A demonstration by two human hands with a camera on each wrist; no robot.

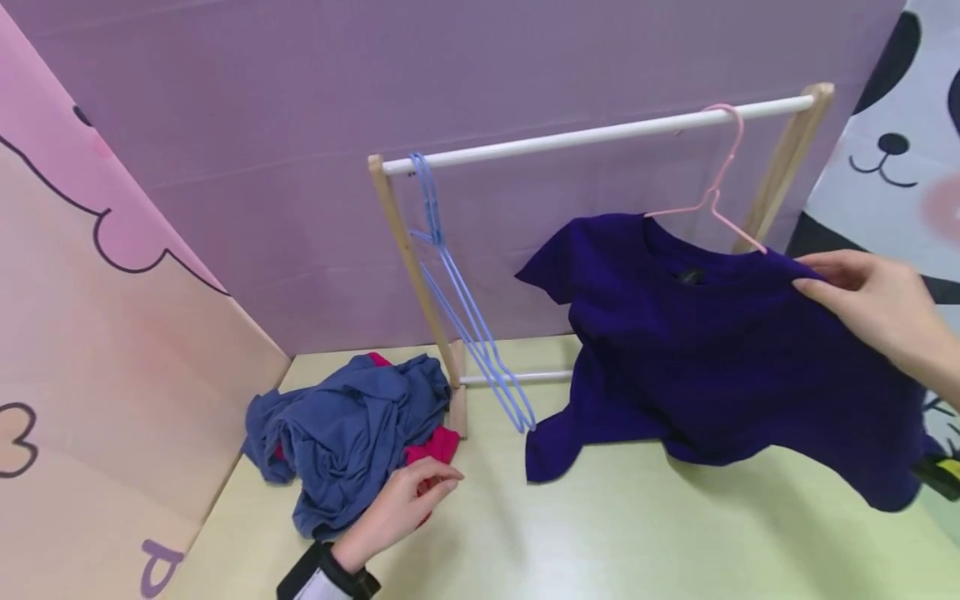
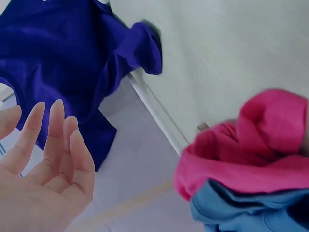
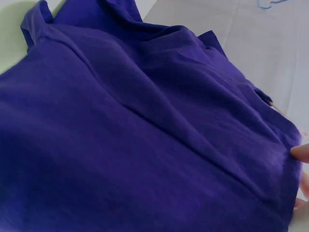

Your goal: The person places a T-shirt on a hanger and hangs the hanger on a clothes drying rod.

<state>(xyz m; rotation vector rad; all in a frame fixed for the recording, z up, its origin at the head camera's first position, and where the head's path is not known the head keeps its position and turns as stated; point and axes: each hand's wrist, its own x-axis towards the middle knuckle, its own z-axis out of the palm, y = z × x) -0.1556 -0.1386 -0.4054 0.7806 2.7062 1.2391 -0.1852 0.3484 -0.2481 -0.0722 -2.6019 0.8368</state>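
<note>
A dark purple T-shirt [image 1: 720,358] hangs on a pink hanger [image 1: 714,187], which is hooked over the rack's white rail. My right hand [image 1: 885,304] pinches the shirt's shoulder at the right, thumb in front. In the right wrist view the T-shirt [image 3: 145,125] fills most of the frame, and only fingertips [image 3: 301,153] show at its edge. Fingers loosely bent and holding nothing, my left hand [image 1: 401,504] is low in front of a heap of clothes. That heap has a blue garment [image 1: 352,425] over a pink garment [image 1: 435,447].
The small clothes rack has wooden legs [image 1: 408,258] and a white rail [image 1: 600,135]. Blue hangers [image 1: 480,342] hang at the rail's left end. A purple backdrop [image 1: 300,167] stands behind, and patterned panels flank the pale tabletop [image 1: 600,533].
</note>
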